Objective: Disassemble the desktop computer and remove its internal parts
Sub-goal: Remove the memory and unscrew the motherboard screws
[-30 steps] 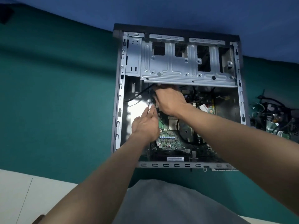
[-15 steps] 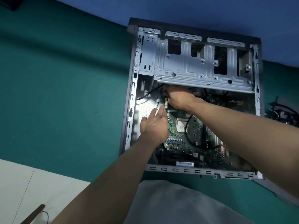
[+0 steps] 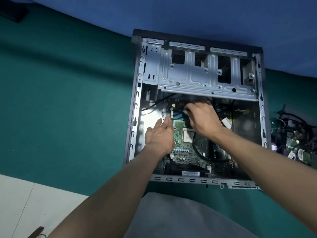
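An open grey computer case (image 3: pixel 135 134) lies on its side on a green cloth. Inside is a green motherboard (image 3: pixel 181 152) with a bare CPU (image 3: pixel 187 137), blue memory slots (image 3: pixel 178 115) and a black cable loop (image 3: pixel 199 155). My left hand (image 3: pixel 159 134) has straight fingers that press on the board's left edge. My right hand (image 3: pixel 200 117) reaches in above the memory slots with curled fingers. What it holds is hidden by blur. A silver drive cage (image 3: pixel 202 74) spans the top of the case.
Removed parts and tangled cables (image 3: pixel 295 140) lie on the green cloth (image 3: pixel 68 100) to the right of the case. Blue cloth (image 3: pixel 188 14) lies behind. A white floor (image 3: pixel 25 203) with a dark object (image 3: pixel 36 232) is at lower left. My grey-clad knee (image 3: pixel 180 215) is below.
My right hand has drawn back from under the drive cage toward the memory slots. My left hand stays on the board's left edge. The camera view has shifted left.
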The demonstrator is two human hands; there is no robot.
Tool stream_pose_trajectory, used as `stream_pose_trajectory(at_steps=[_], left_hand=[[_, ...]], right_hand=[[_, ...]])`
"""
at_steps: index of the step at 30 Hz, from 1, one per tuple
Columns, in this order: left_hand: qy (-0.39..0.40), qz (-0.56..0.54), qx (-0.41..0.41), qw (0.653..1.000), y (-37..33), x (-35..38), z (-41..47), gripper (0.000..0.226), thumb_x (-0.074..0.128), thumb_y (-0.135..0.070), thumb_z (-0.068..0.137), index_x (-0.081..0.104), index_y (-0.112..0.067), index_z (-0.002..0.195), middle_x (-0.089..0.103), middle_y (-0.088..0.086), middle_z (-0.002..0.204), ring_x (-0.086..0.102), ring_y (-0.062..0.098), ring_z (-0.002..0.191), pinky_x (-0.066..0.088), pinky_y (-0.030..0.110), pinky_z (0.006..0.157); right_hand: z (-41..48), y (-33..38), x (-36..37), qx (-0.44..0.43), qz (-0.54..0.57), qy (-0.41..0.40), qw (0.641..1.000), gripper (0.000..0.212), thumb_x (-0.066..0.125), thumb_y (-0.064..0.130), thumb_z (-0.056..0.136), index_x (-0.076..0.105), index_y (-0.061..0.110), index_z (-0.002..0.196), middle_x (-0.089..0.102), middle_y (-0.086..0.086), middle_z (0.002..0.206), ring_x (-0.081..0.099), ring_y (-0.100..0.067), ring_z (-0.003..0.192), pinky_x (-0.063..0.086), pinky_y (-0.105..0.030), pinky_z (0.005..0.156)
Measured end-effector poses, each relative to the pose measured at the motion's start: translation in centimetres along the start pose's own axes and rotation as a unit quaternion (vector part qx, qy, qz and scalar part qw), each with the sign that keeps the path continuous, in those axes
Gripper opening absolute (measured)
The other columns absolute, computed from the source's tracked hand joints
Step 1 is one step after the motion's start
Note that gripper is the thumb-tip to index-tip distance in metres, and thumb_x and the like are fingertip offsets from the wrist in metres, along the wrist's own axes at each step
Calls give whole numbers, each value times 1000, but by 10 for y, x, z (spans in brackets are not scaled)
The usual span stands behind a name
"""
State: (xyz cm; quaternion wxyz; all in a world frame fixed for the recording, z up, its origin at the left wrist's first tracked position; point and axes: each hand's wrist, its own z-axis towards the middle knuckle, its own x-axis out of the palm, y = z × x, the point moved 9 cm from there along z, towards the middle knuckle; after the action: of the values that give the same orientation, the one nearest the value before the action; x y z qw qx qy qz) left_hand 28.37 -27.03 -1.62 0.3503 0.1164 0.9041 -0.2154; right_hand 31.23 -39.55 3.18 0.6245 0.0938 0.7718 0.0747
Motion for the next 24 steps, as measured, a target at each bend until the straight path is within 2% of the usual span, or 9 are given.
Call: stream_pose_trajectory(at_steps=[2, 4, 8, 12, 14, 16, 18, 20, 24], left_hand=[[-4, -4, 5, 1000, 0, 0, 0, 76, 48, -14, 96, 0, -17, 155, -19, -4, 159, -6, 18, 148, 11, 46, 121], [-9, -9, 10, 1000, -1, 0, -1, 75, 49, -15, 96, 2, -17, 155, -15, -4, 160, -5, 18, 148, 14, 46, 120], [-15, 7, 18, 1000, -5, -6, -4, 72, 52, -19, 96, 11, -16, 154, -8, 0, 162, -3, 20, 149, 16, 47, 120], [-7, 27, -10, 1000, -17, -7, -11, 68, 50, -22, 96, 15, -11, 153, -8, 10, 161, -6, 25, 149, 11, 47, 119], [-4, 38, -13, 999, -32, -7, -14, 60, 46, -28, 98, 24, -10, 150, -7, 14, 161, -6, 27, 149, 11, 47, 119], [14, 32, 8, 999, -53, -3, -14, 50, 41, -35, 100, 37, -11, 144, -1, 14, 161, -2, 29, 149, 14, 48, 119], [72, -17, 30, 997, -76, 6, -15, 46, 37, -39, 102, 44, -12, 138, 16, 14, 159, 20, 30, 145, 25, 46, 116], [128, -64, 34, 989, -91, 17, -15, 45, 39, -41, 102, 48, -12, 136, 40, 12, 147, 43, 29, 130, 35, 38, 106], [135, 0, 38, 990, -100, 26, -14, 49, 40, -45, 100, 44, -16, 139, 40, 11, 143, 47, 28, 127, 38, 39, 103]], right_hand=[[-20, -8, 3, -16, -22, 5, 1000, 13, 52, 19, 95, 63, 13, 95, 65, -3, 91, 51, -20, 83, 34, -36, 84], [-39, -20, 11, -19, -69, 35, 997, 10, 52, 18, 94, 62, 16, 92, 63, -1, 92, 48, -20, 88, 28, -35, 81], [-64, -46, 8, 23, -130, 52, 990, 15, 52, 17, 90, 65, 21, 97, 64, 3, 99, 50, -20, 99, 29, -37, 80], [-74, -53, 5, 58, -101, 68, 991, 22, 54, 12, 83, 66, 17, 101, 65, -2, 110, 52, -20, 107, 32, -42, 96], [-78, -43, 8, 39, -53, 90, 994, 25, 57, 16, 86, 65, 15, 110, 62, -4, 121, 51, -21, 118, 31, -43, 107], [-84, -33, 3, 22, -3, 82, 996, 27, 55, 20, 92, 63, 14, 116, 59, -6, 128, 50, -23, 122, 34, -43, 109], [-93, -31, -13, 18, 39, 44, 998, 24, 52, 22, 94, 63, 13, 113, 61, -5, 121, 54, -22, 114, 42, -40, 102], [-107, -36, -34, 22, 77, -17, 997, 22, 48, 21, 96, 64, 12, 108, 64, -4, 110, 56, -22, 104, 45, -36, 95], [-155, -59, -86, 60, 161, -221, 960, 15, 57, 8, 91, 69, 4, 99, 69, -7, 97, 60, -20, 91, 44, -26, 88]])
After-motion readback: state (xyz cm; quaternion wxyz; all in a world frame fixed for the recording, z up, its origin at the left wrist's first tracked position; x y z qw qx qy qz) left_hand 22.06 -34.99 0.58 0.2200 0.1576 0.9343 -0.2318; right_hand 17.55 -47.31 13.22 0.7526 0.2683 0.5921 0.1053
